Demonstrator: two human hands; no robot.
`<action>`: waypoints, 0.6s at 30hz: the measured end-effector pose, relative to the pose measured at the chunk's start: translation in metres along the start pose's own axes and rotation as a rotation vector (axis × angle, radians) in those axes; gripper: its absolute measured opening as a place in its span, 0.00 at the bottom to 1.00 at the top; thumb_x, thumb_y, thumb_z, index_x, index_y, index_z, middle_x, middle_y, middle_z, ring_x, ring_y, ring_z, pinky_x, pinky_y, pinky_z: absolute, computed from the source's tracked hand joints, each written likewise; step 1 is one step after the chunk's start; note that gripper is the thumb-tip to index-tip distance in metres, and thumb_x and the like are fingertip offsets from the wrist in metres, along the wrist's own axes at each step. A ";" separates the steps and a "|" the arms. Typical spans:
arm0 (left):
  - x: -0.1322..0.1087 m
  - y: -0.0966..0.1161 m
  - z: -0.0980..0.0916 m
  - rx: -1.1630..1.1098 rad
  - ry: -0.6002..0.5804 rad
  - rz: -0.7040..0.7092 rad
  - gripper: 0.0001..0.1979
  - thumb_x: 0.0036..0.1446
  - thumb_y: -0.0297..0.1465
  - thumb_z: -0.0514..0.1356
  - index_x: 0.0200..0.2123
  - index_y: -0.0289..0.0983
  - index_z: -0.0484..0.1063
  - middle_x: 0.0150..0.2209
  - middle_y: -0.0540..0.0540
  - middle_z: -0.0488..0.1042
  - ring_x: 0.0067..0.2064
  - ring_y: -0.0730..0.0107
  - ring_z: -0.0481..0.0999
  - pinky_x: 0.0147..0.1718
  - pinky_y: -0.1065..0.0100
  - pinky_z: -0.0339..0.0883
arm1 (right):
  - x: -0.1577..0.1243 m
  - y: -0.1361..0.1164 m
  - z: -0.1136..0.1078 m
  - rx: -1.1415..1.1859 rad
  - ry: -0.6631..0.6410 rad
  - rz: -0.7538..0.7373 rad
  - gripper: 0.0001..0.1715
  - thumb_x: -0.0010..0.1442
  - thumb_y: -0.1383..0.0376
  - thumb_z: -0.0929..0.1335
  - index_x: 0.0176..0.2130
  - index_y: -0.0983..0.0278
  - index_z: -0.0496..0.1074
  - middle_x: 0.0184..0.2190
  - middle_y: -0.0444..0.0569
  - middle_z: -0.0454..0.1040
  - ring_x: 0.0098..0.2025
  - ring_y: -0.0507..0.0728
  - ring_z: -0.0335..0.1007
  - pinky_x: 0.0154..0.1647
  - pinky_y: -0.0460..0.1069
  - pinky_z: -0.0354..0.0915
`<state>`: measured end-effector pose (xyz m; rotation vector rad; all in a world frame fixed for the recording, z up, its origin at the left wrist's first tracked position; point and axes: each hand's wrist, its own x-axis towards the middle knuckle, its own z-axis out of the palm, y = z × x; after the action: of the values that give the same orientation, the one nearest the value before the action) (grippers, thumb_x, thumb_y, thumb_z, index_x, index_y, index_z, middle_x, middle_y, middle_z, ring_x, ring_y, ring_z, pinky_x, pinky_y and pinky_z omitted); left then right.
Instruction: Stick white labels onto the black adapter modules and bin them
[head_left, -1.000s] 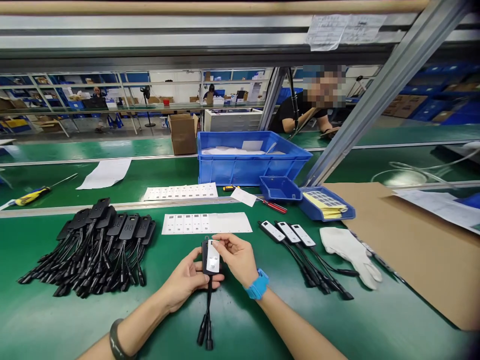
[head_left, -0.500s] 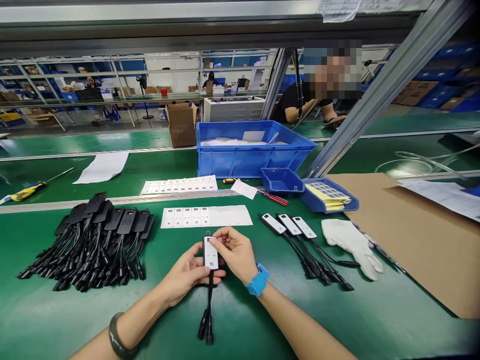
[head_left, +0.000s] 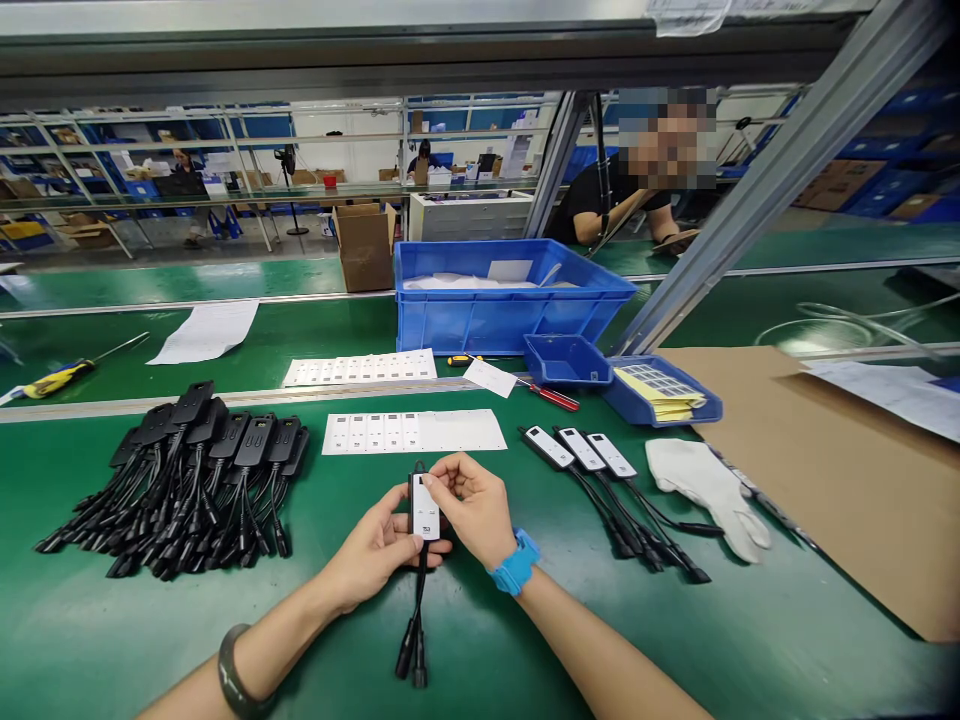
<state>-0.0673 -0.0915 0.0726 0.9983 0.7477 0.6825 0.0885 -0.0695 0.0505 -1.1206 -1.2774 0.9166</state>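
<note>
Above the glossy green desk (head_left: 750, 660), at the frame's lower centre, the left hand (head_left: 373, 550) has its grip clamped on a black oblong plastic cable unit (head_left: 412, 503); the right hand (head_left: 480, 505) pinches its white printed label (head_left: 425, 518), which could sit crooked if either slips.

Beyond the green workbench (head_left: 289, 273), metal racks (head_left: 406, 140) and a black pedestal fan (head_left: 286, 160) stand before a white wall (head_left: 319, 120).

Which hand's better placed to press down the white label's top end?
Right, probably: the right hand is at the top of the white label, thumb on it. The left hand grips the black device lower down, so seems better for steadying.
</note>
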 end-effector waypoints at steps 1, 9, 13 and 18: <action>0.000 0.000 0.000 0.003 0.001 0.000 0.36 0.54 0.38 0.65 0.60 0.35 0.51 0.44 0.34 0.73 0.50 0.45 0.73 0.51 0.44 0.64 | 0.000 0.000 0.000 0.000 0.002 0.001 0.07 0.56 0.63 0.69 0.30 0.64 0.69 0.24 0.43 0.69 0.25 0.50 0.63 0.24 0.45 0.62; 0.000 0.001 0.000 0.045 -0.010 0.022 0.33 0.55 0.37 0.64 0.58 0.33 0.52 0.43 0.33 0.73 0.48 0.46 0.75 0.49 0.47 0.66 | 0.000 -0.003 0.000 -0.110 -0.006 -0.026 0.07 0.57 0.62 0.69 0.31 0.63 0.69 0.24 0.42 0.66 0.25 0.50 0.62 0.25 0.44 0.61; 0.001 0.002 -0.001 -0.002 0.004 0.007 0.29 0.53 0.31 0.63 0.55 0.33 0.54 0.45 0.32 0.73 0.46 0.47 0.76 0.49 0.47 0.66 | 0.005 -0.001 -0.004 -0.248 -0.050 -0.003 0.12 0.56 0.59 0.69 0.38 0.63 0.69 0.26 0.40 0.61 0.22 0.48 0.56 0.22 0.44 0.58; 0.003 0.003 -0.006 -0.122 0.053 0.037 0.19 0.60 0.33 0.53 0.53 0.33 0.57 0.44 0.34 0.74 0.42 0.50 0.77 0.43 0.51 0.70 | 0.003 0.002 0.001 -0.162 -0.299 0.054 0.15 0.57 0.59 0.69 0.44 0.62 0.68 0.30 0.43 0.68 0.29 0.51 0.65 0.28 0.45 0.65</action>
<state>-0.0711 -0.0849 0.0723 0.8878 0.7265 0.7800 0.0880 -0.0664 0.0488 -1.1784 -1.5949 1.0649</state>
